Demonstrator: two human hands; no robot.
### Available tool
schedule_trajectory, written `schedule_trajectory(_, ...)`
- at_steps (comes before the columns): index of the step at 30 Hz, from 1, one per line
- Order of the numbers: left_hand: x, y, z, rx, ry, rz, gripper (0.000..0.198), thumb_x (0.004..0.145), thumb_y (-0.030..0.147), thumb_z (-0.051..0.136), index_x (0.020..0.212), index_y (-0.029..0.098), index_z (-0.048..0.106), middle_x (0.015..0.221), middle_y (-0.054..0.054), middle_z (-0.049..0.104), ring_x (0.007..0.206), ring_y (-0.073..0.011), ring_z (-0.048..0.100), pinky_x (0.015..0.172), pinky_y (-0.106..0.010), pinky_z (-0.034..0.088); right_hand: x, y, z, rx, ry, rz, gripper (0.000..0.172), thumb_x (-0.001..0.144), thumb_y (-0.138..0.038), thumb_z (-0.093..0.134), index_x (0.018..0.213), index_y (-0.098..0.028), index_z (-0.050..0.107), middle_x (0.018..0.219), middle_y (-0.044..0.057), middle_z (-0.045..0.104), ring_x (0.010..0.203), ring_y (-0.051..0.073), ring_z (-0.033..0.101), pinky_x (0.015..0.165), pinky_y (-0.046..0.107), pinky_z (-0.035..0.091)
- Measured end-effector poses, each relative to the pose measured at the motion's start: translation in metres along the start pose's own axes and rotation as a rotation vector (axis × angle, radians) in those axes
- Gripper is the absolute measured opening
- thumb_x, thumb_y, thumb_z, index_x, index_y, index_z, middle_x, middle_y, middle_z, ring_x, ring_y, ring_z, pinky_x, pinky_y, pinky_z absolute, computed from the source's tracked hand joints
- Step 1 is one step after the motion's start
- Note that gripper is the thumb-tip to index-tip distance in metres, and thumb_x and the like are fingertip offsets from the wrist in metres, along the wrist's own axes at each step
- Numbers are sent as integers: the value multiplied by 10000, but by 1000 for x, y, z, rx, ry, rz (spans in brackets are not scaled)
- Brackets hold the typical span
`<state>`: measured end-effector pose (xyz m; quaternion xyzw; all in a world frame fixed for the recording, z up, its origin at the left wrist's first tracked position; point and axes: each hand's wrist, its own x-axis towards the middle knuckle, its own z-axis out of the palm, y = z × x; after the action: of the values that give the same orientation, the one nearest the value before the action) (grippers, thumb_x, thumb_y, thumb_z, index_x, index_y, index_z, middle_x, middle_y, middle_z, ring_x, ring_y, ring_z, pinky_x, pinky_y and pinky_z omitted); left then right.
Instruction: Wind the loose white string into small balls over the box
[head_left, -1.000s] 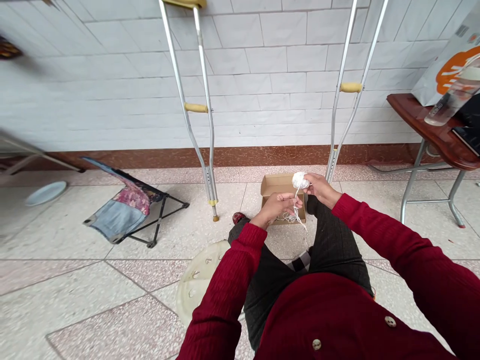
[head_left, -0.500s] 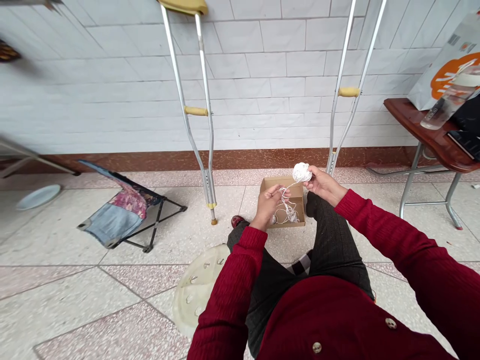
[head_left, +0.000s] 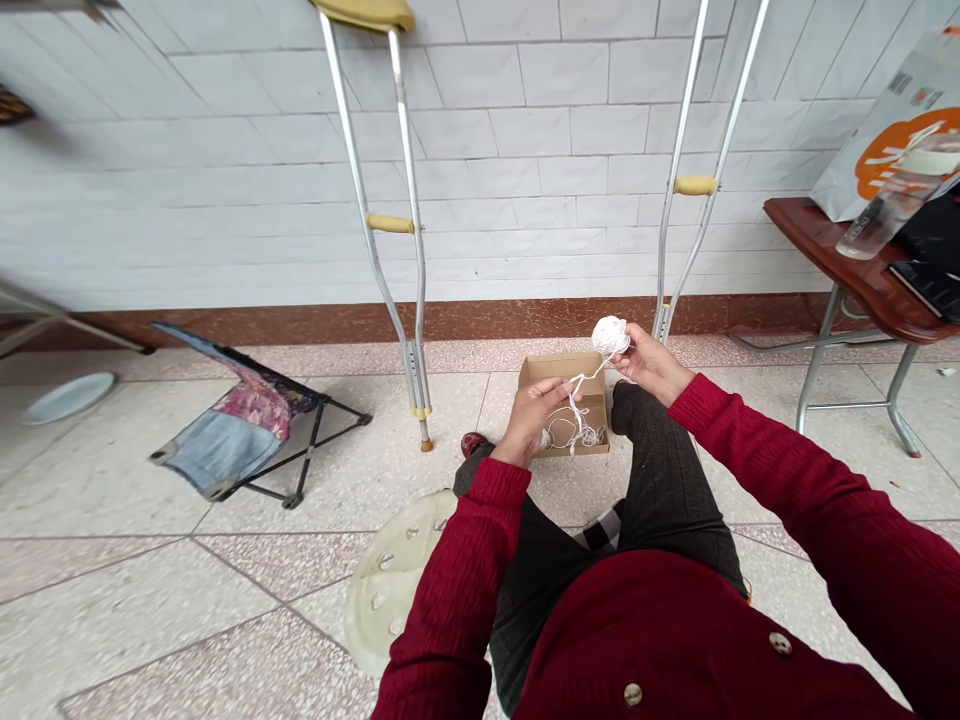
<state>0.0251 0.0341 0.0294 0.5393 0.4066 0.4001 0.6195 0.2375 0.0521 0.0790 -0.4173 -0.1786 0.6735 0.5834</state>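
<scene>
The fingers (head_left: 624, 342) of the right hand (head_left: 651, 366) curl partway around a round ball of white cotton string (head_left: 610, 337), holding it up in the air just above the far edge of an open brown cardboard box (head_left: 561, 366). The fingers (head_left: 556, 392) of the left hand (head_left: 534, 422) are closed in a pinch on a thin white strand (head_left: 583, 376) that runs from the ball, and the two hands are a little apart with the strand stretched between them. Loose white loops of string (head_left: 574, 432) hang down into the box, which sits on the terrazzo floor (head_left: 127, 480) just beside the right knee of the person's dark trousers (head_left: 671, 460).

Two aluminium crutches with yellow grips (head_left: 382, 225) stand upright beyond the box, against a white tiled wall (head_left: 525, 150). To the right, a reddish-brown wooden desk (head_left: 806, 228) on metal legs carries a clear plastic bottle (head_left: 892, 200). To the left, a low folding stool with a patchwork denim seat (head_left: 240, 425) stands on the floor, and a round, pale plastic disc (head_left: 394, 585) lies near the person's left leg.
</scene>
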Motion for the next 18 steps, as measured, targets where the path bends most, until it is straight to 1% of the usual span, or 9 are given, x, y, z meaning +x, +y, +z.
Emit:
schedule_trajectory(2, -1, 0, -4, 94, 21, 20, 372, 748, 488, 693, 863, 137, 738, 832, -68, 737, 806, -195, 664, 767, -297, 504, 0, 0, -5, -1, 22, 0, 43, 853, -226, 535, 873, -188, 534, 638, -10, 569, 430, 67, 437, 322, 146, 287)
schedule_trajectory(5, 0, -5, -12, 446, 51, 51, 299, 806, 414, 616, 755, 147, 741, 742, -38, 718, 747, -187, 641, 684, -265, 457, -2, -1, -8, 9, 53, 2, 39, 850, -204, 514, 874, -183, 536, 654, -4, 584, 438, 66, 444, 327, 147, 295)
schedule_trajectory(8, 1, -8, -19, 837, 86, 142, 225, 822, 312, 573, 791, 178, 752, 772, -44, 723, 790, -212, 645, 693, -275, 422, -3, 0, -6, 19, 29, -8, 43, 845, -193, 509, 874, -181, 538, 651, -9, 570, 439, 62, 439, 335, 144, 293)
schedule_trajectory(9, 1, -8, -20, 942, 95, 166, 211, 820, 294, 571, 820, 192, 756, 810, -56, 730, 820, -224, 648, 705, -281, 416, -3, 0, -6, 23, 21, -16, 45, 844, -195, 510, 876, -182, 539, 651, -12, 564, 439, 60, 437, 337, 143, 291)
schedule_trajectory(11, 0, -4, -23, 1104, 101, 170, 201, 817, 278, 573, 871, 217, 757, 862, -78, 735, 851, -246, 651, 708, -290, 406, -2, 0, -5, 22, 21, -30, 51, 844, -201, 517, 886, -185, 541, 662, -14, 561, 439, 58, 435, 338, 142, 290)
schedule_trajectory(14, -3, 3, -31, 1192, 88, 136, 229, 826, 256, 552, 955, 238, 741, 907, -89, 736, 839, -253, 654, 677, -286, 391, -2, 1, -8, 9, 40, -33, 48, 847, -208, 524, 885, -184, 541, 680, -8, 568, 445, 60, 435, 332, 141, 290)
schedule_trajectory(16, -4, 6, -37, 1163, 102, 147, 241, 838, 250, 527, 979, 237, 722, 914, -81, 735, 821, -238, 652, 667, -278, 387, -2, 0, -10, 17, 49, -29, 32, 851, -209, 526, 869, -184, 537, 674, -8, 560, 450, 62, 431, 328, 139, 291)
schedule_trajectory(18, -4, 4, -45, 1083, 132, 163, 224, 844, 258, 507, 926, 223, 712, 865, -64, 730, 785, -213, 644, 664, -268, 392, -3, -2, -12, 35, 56, -27, 24, 855, -209, 530, 859, -185, 534, 668, -9, 554, 452, 63, 425, 327, 136, 298)
